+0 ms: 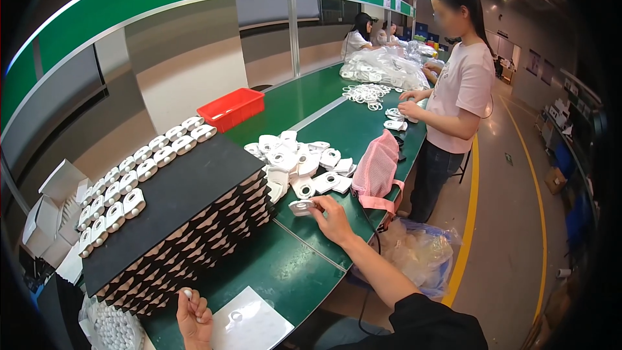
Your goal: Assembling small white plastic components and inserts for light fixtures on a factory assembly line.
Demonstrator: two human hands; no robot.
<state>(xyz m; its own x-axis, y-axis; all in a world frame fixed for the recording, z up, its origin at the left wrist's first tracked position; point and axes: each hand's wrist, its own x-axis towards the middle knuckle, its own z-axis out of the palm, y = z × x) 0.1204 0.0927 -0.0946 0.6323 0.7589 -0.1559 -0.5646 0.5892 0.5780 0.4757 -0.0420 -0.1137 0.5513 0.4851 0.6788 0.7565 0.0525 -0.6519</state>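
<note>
The right hand (334, 218) pinched a small white plastic part (302, 207) between its fingertips, right beside the stack of black trays (188, 220) on the green bench (285, 272). A heap of similar white parts (301, 162) lay just beyond that part. The left hand (193, 314), at the near foot of the stack, held a small white piece (187, 293) between narrowed fingers. Rows of white parts (129, 181) lined the stack's far edge, a red bin (231, 109) beyond it

Looking down from head height, close over a green workbench (304, 272), facing right along the line; single fisheye view.
</note>
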